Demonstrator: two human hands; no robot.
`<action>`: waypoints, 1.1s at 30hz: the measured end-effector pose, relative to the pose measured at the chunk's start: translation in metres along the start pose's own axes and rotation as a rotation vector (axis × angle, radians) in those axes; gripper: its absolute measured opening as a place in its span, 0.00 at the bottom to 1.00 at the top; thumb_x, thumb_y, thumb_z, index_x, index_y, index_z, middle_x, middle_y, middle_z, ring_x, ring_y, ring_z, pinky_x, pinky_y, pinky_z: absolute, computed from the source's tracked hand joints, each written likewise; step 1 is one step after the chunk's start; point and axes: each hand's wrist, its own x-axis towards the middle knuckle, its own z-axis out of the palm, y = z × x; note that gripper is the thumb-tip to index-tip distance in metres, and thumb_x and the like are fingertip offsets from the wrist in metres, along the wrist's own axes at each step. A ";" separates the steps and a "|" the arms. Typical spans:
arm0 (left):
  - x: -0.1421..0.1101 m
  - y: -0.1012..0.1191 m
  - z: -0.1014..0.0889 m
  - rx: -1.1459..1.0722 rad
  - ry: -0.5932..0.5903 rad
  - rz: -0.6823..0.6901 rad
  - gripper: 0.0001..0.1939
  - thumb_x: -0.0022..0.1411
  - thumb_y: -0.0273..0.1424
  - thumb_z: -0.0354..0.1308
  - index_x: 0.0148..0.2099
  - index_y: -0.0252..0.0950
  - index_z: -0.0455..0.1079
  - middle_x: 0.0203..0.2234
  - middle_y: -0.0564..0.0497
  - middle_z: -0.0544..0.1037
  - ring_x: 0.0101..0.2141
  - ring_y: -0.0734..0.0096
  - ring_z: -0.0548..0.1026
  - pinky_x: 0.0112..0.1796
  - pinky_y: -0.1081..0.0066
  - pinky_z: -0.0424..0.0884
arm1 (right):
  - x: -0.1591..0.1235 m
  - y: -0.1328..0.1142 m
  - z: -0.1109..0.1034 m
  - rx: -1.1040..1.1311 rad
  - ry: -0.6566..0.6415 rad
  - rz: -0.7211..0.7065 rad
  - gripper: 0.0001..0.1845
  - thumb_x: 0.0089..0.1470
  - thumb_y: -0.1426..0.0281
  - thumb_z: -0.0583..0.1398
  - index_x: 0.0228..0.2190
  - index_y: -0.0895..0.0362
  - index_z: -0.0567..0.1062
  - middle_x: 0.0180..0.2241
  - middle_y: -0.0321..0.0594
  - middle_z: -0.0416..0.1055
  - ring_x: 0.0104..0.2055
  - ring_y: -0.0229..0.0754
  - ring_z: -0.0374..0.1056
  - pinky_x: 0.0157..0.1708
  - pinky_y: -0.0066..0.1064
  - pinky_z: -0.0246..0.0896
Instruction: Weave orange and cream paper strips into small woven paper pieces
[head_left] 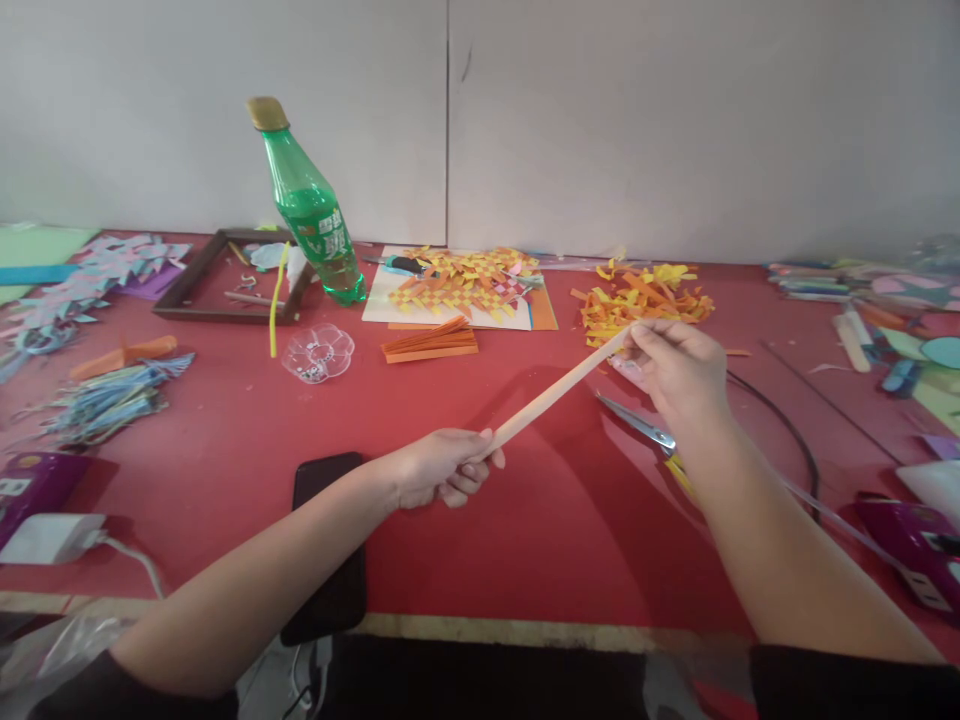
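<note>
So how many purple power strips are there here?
2. A purple power strip sits at the far left, beside a white charger; a second power strip sits at the far right, past the right forearm. Both run out of the picture.

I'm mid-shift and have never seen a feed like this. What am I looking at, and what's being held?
No machine here: it is a person's two bare hands, seen by one head-worn camera looking forward and down. The left hand and right hand pinch a pale strip, held between them above a red table. Farther back are a green bottle, a brown frame and woven yellow-and-orange strips. Scissors lie near the right hand.
</note>
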 end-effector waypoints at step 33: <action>-0.005 0.000 0.001 0.077 -0.055 0.038 0.18 0.68 0.45 0.46 0.35 0.35 0.63 0.19 0.60 0.49 0.18 0.81 0.44 0.18 0.80 0.43 | 0.010 -0.011 0.013 0.008 -0.048 -0.080 0.11 0.38 0.69 0.71 0.24 0.59 0.77 0.21 0.36 0.70 0.23 0.34 0.65 0.21 0.27 0.61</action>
